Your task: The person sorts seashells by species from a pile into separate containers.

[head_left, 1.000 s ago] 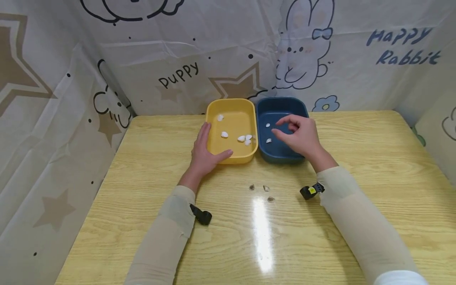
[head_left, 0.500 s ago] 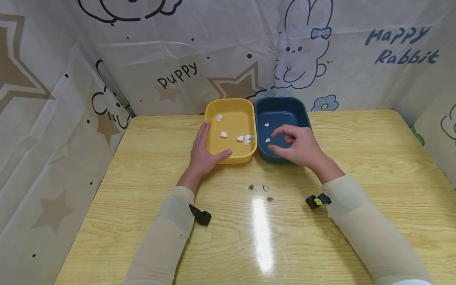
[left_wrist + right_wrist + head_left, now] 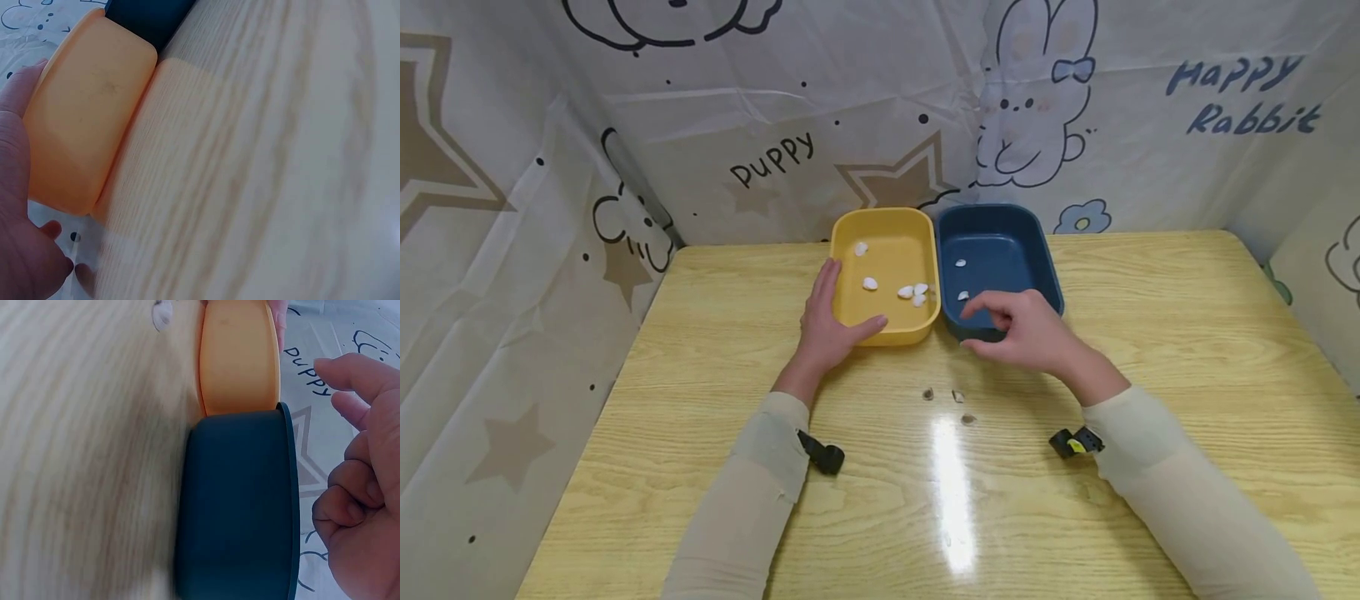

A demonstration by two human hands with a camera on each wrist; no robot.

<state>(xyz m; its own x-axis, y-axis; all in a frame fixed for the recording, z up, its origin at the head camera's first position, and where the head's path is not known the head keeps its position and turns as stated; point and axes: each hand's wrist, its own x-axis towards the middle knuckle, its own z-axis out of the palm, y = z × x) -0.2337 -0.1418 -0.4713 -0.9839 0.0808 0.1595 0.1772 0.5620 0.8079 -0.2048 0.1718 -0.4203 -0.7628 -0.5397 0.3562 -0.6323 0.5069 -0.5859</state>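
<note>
My left hand [image 3: 829, 327] rests against the left side and front corner of a yellow tray [image 3: 887, 337], fingers straight and thumb over the front rim. In the tray lie several white seashells [image 3: 870, 284], some clustered near its right wall. My right hand [image 3: 1028, 332] hovers over the front of a dark blue tray [image 3: 1051, 262], thumb and index finger apart, holding nothing; the right wrist view shows its other fingers curled. Two small pale shells [image 3: 961, 262] lie in the blue tray. On the table in front are three small brownish shells [image 3: 958, 396].
Both trays stand side by side near the back of the wood-grain table [image 3: 730, 358]. Behind them hangs a printed cloth [image 3: 700, 108] with cartoon drawings, which also runs along the left side. A bright light reflection falls on the table's middle.
My right hand has drawn back from inside the blue tray toward its front edge, thumb and index finger apart throughout. The left hand and the shells stay where they were.
</note>
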